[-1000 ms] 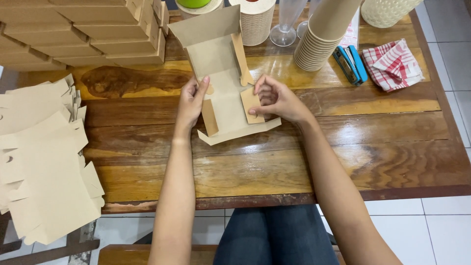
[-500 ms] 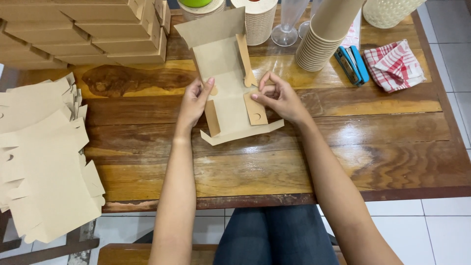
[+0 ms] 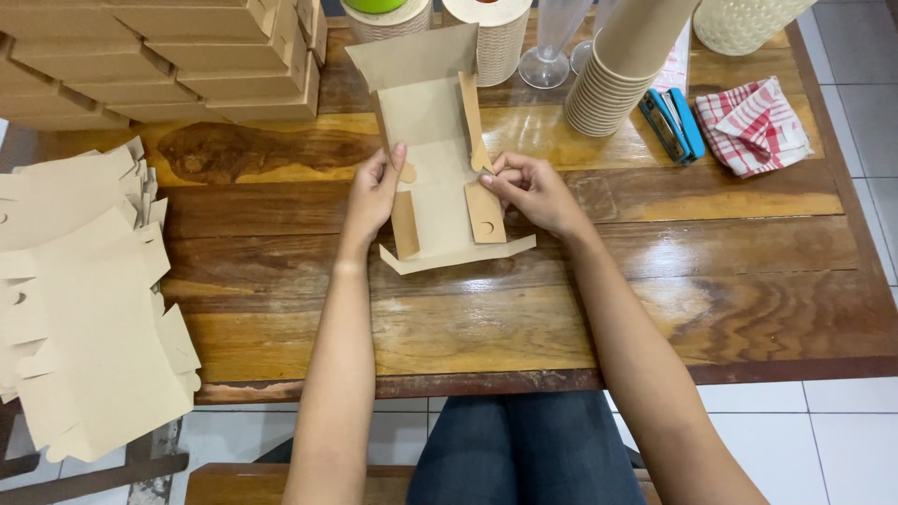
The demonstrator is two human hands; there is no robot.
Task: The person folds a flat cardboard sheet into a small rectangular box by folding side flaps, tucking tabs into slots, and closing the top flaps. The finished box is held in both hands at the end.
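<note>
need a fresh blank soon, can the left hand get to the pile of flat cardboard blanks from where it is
Probably yes. The left hand is at the left edge of the half-folded box, and only bare wooden table lies between it and the flat blanks at the left edge.

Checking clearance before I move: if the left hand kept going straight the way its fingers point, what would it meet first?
Likely the raised left side flap of the cardboard box blank that the left hand grips; depth is unclear.

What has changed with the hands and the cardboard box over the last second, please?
The right hand has drawn its side flap up and inward, so it now stands along the box instead of lying out flat. The left hand keeps its grip on the other side wall. The flat blanks, folded boxes, cups and cloth have not moved.
</note>
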